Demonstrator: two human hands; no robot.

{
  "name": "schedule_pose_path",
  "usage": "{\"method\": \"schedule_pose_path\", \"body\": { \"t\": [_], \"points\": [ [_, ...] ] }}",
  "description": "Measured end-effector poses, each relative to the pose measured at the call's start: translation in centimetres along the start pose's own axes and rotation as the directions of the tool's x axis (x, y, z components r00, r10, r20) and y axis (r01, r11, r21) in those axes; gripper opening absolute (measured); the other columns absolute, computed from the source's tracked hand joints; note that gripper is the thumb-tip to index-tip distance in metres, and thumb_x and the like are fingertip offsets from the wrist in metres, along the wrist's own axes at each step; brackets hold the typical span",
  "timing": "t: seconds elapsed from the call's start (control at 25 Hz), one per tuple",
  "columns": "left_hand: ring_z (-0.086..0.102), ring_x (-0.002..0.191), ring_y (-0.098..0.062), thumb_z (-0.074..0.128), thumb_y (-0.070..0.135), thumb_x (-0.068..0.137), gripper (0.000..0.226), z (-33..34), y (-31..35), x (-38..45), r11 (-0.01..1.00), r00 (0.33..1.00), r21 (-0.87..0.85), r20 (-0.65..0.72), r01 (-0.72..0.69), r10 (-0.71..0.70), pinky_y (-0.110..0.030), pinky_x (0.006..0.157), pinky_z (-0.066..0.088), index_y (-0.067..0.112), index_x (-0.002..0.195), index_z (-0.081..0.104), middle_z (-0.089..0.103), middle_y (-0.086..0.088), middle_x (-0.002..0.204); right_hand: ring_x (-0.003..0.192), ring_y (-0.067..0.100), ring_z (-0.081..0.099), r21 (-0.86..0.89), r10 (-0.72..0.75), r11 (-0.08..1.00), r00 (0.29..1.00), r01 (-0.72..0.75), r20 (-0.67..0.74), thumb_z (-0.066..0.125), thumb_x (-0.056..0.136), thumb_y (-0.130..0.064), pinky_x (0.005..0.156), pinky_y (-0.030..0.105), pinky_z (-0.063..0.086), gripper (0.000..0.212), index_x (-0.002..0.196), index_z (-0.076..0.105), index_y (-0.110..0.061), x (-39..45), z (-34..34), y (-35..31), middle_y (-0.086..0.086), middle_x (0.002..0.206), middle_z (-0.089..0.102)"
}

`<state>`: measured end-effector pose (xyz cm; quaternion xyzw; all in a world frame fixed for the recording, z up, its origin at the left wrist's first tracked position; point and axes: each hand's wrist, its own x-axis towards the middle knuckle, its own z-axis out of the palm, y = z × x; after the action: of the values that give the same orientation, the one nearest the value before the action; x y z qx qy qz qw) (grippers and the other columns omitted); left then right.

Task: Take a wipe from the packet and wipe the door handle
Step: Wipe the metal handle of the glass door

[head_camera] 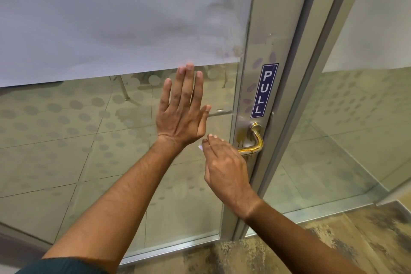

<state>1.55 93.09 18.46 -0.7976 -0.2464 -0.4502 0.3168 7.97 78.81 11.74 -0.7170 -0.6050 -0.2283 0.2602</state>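
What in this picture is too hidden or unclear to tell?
- Head view: the wipe, only a pale corner showing past the right hand.
- The door handle lever's free end, behind that hand.
- The packet: nowhere in frame.
- The left hand fingertips, motion-blurred.

Two bare forearms, uncovered from wrist to near the elbow. No rings, no watch, no bands on either wrist. Left hand [181,115] with short, pale, trimmed nails and visible tendon lines across the back. Right hand [226,167] likewise unadorned, nails short. Edge of a dark teal ribbed sleeve [66,266] at the left elbow.
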Motion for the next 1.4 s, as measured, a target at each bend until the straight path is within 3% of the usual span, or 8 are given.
{"method": "schedule_pose_path", "body": {
  "t": [0.12,0.24,0.56,0.68,0.88,1.08,1.2,1.4],
  "points": [
    [-0.016,0.152,-0.023,0.039,0.041,0.098,0.078,0.0,0.0,0.0,1.000,1.000,0.001,-0.014,0.005,-0.005,-0.042,0.124,-0.002,0.004,0.155,0.003,0.007,-0.018,0.159,0.118,0.029,0.061,-0.031,-0.104,0.994,0.994,0.104,-0.024,0.052,0.084,-0.003,0.108,0.037,0.038,0.041,0.124,0.064,-0.002,-0.9,0.1,1.1,0.017,0.126,0.064],
    [-0.016,0.152,-0.022,0.040,0.041,0.097,0.076,0.0,0.0,0.0,1.000,1.000,0.014,-0.017,0.011,-0.011,-0.042,0.124,-0.001,0.002,0.156,0.009,0.010,-0.019,0.158,0.122,0.029,0.058,-0.009,-0.179,0.984,0.982,0.179,-0.051,0.047,0.084,0.004,0.110,0.042,0.040,0.046,0.128,0.061,0.000,-2.2,-0.6,3.0,0.017,0.128,0.063],
    [-0.019,0.151,-0.022,0.044,0.040,0.096,0.076,-0.1,0.0,0.1,0.999,1.000,0.039,0.009,0.022,-0.023,-0.042,0.124,-0.004,0.001,0.155,0.014,0.009,-0.019,0.158,0.124,0.030,0.055,0.027,0.006,1.000,0.997,-0.004,-0.081,0.043,0.076,0.005,0.113,0.046,0.036,0.056,0.129,0.058,0.001,-3.2,-1.6,4.0,0.018,0.127,0.063],
    [-0.019,0.151,-0.022,0.043,0.040,0.097,0.076,-0.1,0.0,0.0,0.999,1.000,0.046,0.005,0.022,-0.022,-0.042,0.123,-0.003,0.001,0.155,0.013,0.009,-0.020,0.157,0.124,0.029,0.054,0.061,-0.005,0.998,0.997,0.010,-0.078,0.048,0.075,0.011,0.115,0.045,0.033,0.056,0.129,0.059,0.002,-2.8,0.0,0.8,0.018,0.126,0.062],
    [-0.001,0.150,-0.030,0.046,0.040,0.098,0.076,-0.2,0.0,0.1,0.999,1.000,0.029,0.010,0.020,-0.020,-0.042,0.123,-0.003,0.000,0.154,0.016,0.010,-0.021,0.157,0.127,0.029,0.053,0.046,-0.089,0.995,0.994,0.092,-0.060,0.033,0.084,0.008,0.116,0.043,0.032,0.054,0.132,0.056,0.001,-3.3,-0.4,2.1,0.018,0.131,0.060],
    [0.002,0.147,-0.031,0.046,0.041,0.098,0.076,-0.3,0.0,0.1,0.999,1.000,0.040,0.011,0.022,-0.022,-0.041,0.122,-0.005,0.000,0.154,0.016,0.010,-0.021,0.156,0.125,0.029,0.054,0.059,0.019,0.998,0.996,-0.014,-0.085,0.047,0.074,0.013,0.115,0.042,0.032,0.059,0.131,0.057,0.000,-3.6,-1.5,3.8,0.017,0.126,0.062],
    [0.003,0.147,-0.031,0.045,0.041,0.098,0.075,-0.2,0.0,0.1,0.998,1.000,0.052,0.008,0.019,-0.019,-0.041,0.122,-0.004,0.000,0.154,0.017,0.011,-0.020,0.156,0.123,0.031,0.056,0.051,0.071,0.996,0.993,-0.067,-0.089,0.042,0.076,0.007,0.111,0.043,0.039,0.055,0.128,0.059,0.000,-3.8,-2.2,5.6,0.018,0.125,0.063],
    [0.002,0.147,-0.031,0.043,0.042,0.098,0.075,-0.2,0.1,0.1,0.998,1.000,0.057,0.014,0.018,-0.018,-0.041,0.122,-0.005,0.001,0.154,0.015,0.010,-0.020,0.156,0.120,0.030,0.060,0.041,0.288,0.956,0.954,-0.292,0.079,0.034,0.079,-0.015,0.089,0.042,0.057,0.058,0.129,0.061,-0.006,-2.5,-3.4,7.7,0.015,0.134,0.059]
  ]
}}
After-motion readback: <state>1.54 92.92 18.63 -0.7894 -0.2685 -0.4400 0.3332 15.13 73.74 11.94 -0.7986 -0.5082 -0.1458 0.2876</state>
